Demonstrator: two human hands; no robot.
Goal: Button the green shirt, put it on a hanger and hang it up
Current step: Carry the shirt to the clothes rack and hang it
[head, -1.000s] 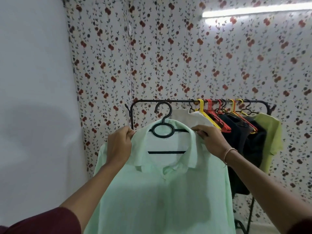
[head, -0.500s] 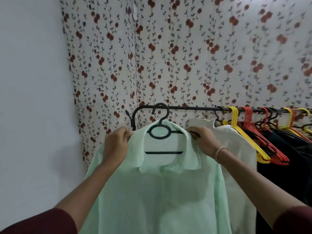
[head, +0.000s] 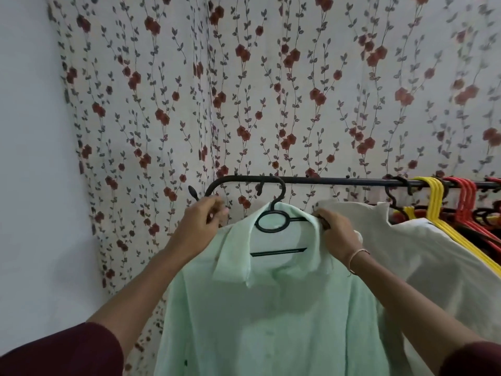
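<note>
Right grip: the right hand curls its fingers round the right shoulder of the green shirt, beside the collar, apparently with the arm of the black hanger under the cloth.
Left grip: the left hand sits at the shirt's left shoulder with its fingers curled; I cannot tell whether they pinch cloth.
Shirt: it is on the hanger, its front looks closed, and it faces the near side.
Hook: the hook appears to arch over the black rail near the rail's bent left end.
Step in hand: probably seating the hook and letting the shirt settle.
Doing it well: lower both shoulders evenly so the hook takes the weight before either hand lets go, then smooth the collar.
Neighbours: a cream shirt hangs just to the right, with yellow hangers beyond it.
Risk: letting go unevenly could tip the hanger or slide a shoulder off.
</note>
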